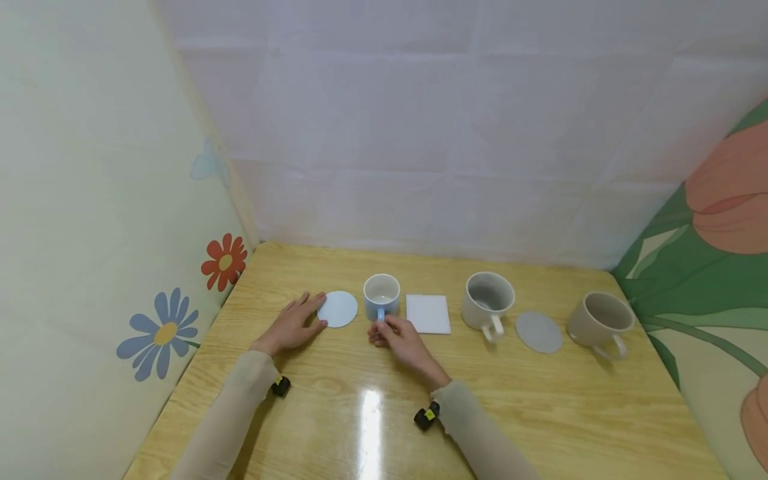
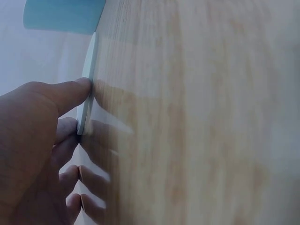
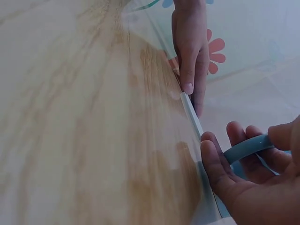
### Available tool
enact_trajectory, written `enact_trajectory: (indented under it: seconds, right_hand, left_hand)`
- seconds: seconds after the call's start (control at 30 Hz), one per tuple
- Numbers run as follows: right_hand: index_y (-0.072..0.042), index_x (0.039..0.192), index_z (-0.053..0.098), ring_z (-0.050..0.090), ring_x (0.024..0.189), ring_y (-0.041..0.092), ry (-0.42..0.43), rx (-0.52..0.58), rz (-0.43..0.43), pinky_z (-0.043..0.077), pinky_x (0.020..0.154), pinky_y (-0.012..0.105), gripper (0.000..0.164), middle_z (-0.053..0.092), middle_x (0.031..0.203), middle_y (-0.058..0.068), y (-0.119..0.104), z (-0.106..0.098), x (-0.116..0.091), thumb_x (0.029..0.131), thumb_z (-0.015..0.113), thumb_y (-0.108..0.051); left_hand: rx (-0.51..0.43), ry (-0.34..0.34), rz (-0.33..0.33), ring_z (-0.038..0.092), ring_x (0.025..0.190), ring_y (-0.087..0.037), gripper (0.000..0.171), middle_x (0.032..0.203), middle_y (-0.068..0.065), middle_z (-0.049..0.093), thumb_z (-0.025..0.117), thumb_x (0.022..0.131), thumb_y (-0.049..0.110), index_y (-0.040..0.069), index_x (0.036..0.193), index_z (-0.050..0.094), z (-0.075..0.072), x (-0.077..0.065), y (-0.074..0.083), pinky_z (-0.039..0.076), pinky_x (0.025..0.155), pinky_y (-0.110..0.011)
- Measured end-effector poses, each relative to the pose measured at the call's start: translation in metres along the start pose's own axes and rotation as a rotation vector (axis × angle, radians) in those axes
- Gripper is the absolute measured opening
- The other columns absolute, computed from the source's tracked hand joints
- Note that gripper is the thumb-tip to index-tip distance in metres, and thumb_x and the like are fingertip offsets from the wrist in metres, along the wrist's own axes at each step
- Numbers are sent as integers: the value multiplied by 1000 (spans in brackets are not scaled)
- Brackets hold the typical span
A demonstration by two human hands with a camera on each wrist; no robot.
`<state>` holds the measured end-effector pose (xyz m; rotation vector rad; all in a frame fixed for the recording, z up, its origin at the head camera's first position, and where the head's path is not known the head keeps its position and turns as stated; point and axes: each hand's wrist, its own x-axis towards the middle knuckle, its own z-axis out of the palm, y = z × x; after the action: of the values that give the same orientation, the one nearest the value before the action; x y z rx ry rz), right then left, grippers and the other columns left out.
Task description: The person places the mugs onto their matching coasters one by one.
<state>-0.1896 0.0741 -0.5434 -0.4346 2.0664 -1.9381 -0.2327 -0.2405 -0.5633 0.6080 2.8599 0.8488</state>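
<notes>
My left hand point(image 1: 294, 325) lies low on the table, its thumb and a fingertip touching the left side of a pale round coaster point(image 1: 338, 309). In the left wrist view the thumb rests at the thin edge of that coaster point(image 2: 87, 105), the fingers spread beside it. To the coaster's right a small light-blue mug point(image 1: 382, 295) with a white inside stands upright. My right hand point(image 1: 403, 343) pinches its handle, which faces me. The right wrist view shows the blue handle point(image 3: 248, 147) between thumb and fingers, with the left hand point(image 3: 191, 51) beyond.
Right of the blue mug lies a white square coaster point(image 1: 428, 314). Farther right come a white mug point(image 1: 487, 300), a grey round coaster point(image 1: 539, 333) and a beige mug point(image 1: 599, 321). A white sheet point(image 1: 408, 133) hangs behind the wooden table point(image 1: 324, 407); flowered panels flank it.
</notes>
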Motion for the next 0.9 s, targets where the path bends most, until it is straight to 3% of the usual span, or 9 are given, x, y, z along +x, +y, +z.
enact_trajectory:
  seconds: [0.47, 0.9]
  right_hand:
    - [18, 110, 70, 77, 99, 40, 70, 42, -33, 66, 88, 41, 28, 73, 109, 36, 3, 7, -1, 111, 53, -5]
    - [19, 111, 69, 73, 102, 54, 54, 16, -81, 65, 89, 48, 31, 71, 109, 39, -2, 3, -1, 112, 52, -7]
  left_hand:
    - [49, -20, -15, 22, 160, -51, 68, 171, -16, 37, 64, 108, 32, 2, 164, 38, -10, -3, 17, 18, 129, -71]
    - [49, -20, -20, 22, 160, -51, 69, 171, -16, 38, 64, 108, 33, 2, 164, 38, -10, -3, 16, 18, 129, -70]
